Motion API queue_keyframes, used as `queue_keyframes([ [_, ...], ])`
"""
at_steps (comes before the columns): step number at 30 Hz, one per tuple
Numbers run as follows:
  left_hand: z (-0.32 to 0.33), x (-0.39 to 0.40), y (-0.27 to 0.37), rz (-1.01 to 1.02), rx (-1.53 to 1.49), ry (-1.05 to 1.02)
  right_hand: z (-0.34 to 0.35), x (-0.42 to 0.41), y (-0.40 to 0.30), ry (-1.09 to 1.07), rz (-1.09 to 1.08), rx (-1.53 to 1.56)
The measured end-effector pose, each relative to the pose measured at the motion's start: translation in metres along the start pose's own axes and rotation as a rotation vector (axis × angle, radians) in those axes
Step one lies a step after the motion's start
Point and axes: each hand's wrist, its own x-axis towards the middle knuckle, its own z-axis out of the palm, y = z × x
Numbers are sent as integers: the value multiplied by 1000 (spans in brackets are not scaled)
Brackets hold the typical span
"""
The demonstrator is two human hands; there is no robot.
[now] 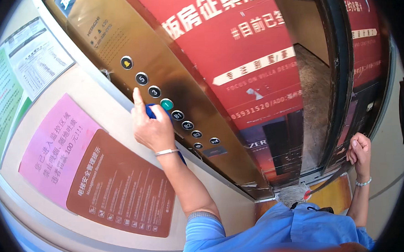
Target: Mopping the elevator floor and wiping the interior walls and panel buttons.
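My left hand (154, 126) is in front of the brass-coloured elevator button panel (115, 38), its index finger pointing up near the 5 button (142, 78). A blue item (150, 110), seemingly a cloth, is held in the same hand and mostly hidden behind it. Below the fingertip, the 1 button (167, 104) glows green, while the 3 button (154, 91) looks unlit. On the right, my right hand (359, 148) is closed around the dark handle (331, 180) of a mop. The grey string mop head (291, 194) rests low, by the door sill.
Elevator doors with red posters (253, 55) stand partly apart, showing a brown floor (311, 82) beyond. A pink notice (59, 150) and a brown notice (119, 188) cover the left wall. Yellow-orange flooring (332, 194) lies beside the mop.
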Motion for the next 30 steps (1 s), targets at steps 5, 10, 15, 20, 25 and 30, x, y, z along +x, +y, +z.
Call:
queue_keyframes([
  [5, 33, 20, -16, 99, 140, -66, -7, 4, -6, 25, 57, 3],
  [10, 37, 27, -12, 102, 148, -91, -12, 17, 6, -55, 80, 106],
  [15, 35, 28, 24, 167, 4, -63, -32, 32, 10, -23, 122, 122],
  [20, 18, 43, 88, 206, -266, 257, -65, 26, 27, -18, 87, 100],
  [25, 19, 68, 168, 93, -1152, 395, -82, 40, 33, -54, 95, 129],
  [30, 81, 91, 182, 494, -381, 411, -96, 42, 41, 41, 1, 139],
])
